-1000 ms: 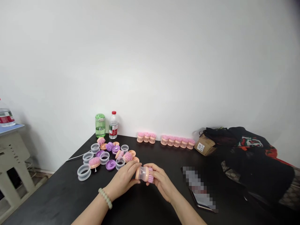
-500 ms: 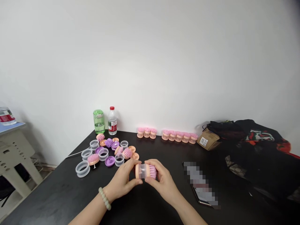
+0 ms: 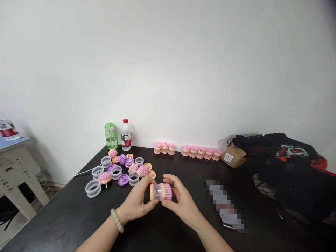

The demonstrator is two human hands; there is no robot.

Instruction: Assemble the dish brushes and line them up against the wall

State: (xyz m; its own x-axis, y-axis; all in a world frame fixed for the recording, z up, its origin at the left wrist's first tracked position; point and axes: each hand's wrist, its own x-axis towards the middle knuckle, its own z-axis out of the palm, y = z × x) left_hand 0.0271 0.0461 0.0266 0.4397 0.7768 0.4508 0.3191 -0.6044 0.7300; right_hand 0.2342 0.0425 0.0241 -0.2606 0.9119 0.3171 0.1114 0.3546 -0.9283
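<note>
"What is pictured above the black tabletop [image 3: 157, 232]?"

"A spool-shaped plastic brush [image 3: 160, 192] with pink, finger-like bristles [image 3: 168, 192], held on its side between the left hand [image 3: 138, 202] and the right hand [image 3: 184, 205]."

"In what state?"

"Its parts in line: a peach disc [image 3: 151, 192] toward the left hand, a clear, waisted middle [image 3: 158, 194] with a pale pin [image 3: 159, 190] visible inside, then a peach collar [image 3: 163, 192] and the bristles."

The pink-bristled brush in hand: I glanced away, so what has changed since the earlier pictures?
The right hand has loosened, its fingers spreading from the pink bristles; whether its thumb touches is unclear. The brush has shifted slightly left. The left hand keeps hold of the brush's base. The row of five brushes and the water bottle stayed put.
</note>
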